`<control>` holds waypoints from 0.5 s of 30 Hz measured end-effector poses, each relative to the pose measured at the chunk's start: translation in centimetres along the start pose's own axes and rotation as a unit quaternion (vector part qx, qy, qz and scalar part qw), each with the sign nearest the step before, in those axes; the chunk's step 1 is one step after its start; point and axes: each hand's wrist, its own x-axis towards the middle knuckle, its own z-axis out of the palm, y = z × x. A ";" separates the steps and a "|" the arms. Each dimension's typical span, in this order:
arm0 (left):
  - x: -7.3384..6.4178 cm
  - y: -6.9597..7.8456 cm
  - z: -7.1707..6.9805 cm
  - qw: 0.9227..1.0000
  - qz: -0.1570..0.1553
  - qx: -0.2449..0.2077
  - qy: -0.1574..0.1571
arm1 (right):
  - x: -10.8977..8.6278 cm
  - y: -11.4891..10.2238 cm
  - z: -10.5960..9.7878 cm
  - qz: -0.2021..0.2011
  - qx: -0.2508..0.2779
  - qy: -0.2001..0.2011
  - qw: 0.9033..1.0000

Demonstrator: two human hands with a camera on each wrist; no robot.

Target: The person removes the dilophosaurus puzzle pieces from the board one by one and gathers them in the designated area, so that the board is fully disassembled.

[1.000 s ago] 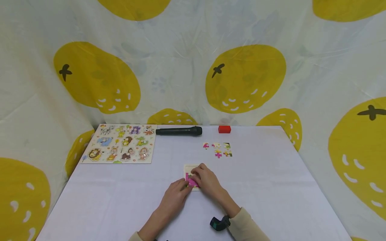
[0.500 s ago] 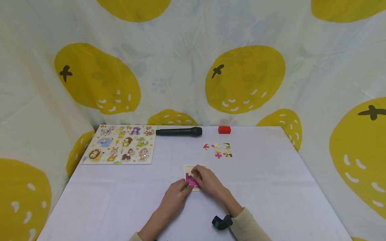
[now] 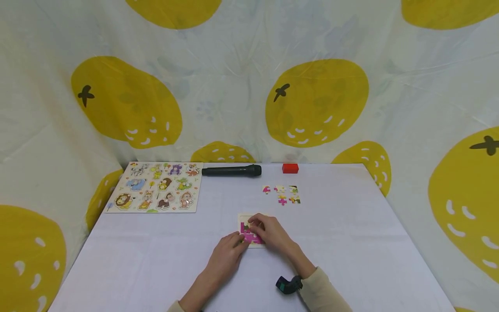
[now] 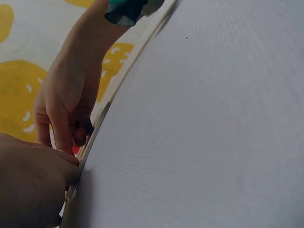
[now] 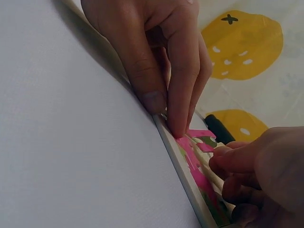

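Observation:
A small puzzle tray [image 3: 253, 247] with a pale frame lies in front of me, its lower part filled with pink jigsaw pieces [image 5: 195, 164]. My left hand [image 3: 226, 252] holds the tray's near left corner, thumb against the frame's outer edge and a fingertip over the pink pieces. From the right my right hand [image 3: 271, 234] reaches over the tray, its thumb and fingertips pinching a pink-and-green jigsaw piece [image 5: 207, 140]. That piece stands tilted over the tray in the right wrist view. The right hand covers much of the tray's right side in the head view.
Several loose jigsaw pieces [image 3: 282, 200] lie beyond the tray to the right. Farther back are a black microphone [image 3: 231, 171] and a red block [image 3: 290, 168]. An animal picture board [image 3: 152, 209] lies at the back left. A patterned cloth [image 3: 230, 86] hangs behind the table.
My right hand has shifted slightly right and toward me, showing more of the pink pieces in the tray. The left hand stays in place at the corner.

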 end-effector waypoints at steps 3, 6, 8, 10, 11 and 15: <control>0.0 0.0 -0.1 1.000 -0.004 0.001 -0.005 | 0.1 0.1 -0.2 0.010 0.022 0.007 1.000; 0.0 0.0 -0.1 1.000 -0.005 0.004 -0.007 | 0.3 0.3 -0.5 0.028 0.040 0.017 0.999; 0.0 0.1 -0.1 1.000 -0.004 0.004 -0.004 | 0.4 0.4 -0.7 0.043 0.049 0.025 0.998; 0.0 0.1 -0.1 1.000 -0.002 0.001 0.000 | 0.6 0.6 -0.9 0.059 0.056 0.035 0.996; 0.0 0.0 -0.1 1.000 -0.001 0.000 0.001 | 0.7 0.7 -1.1 0.066 0.058 0.040 0.995; 0.0 0.0 0.0 1.000 -0.002 -0.002 0.002 | 1.2 1.3 -1.6 0.089 0.067 0.061 0.992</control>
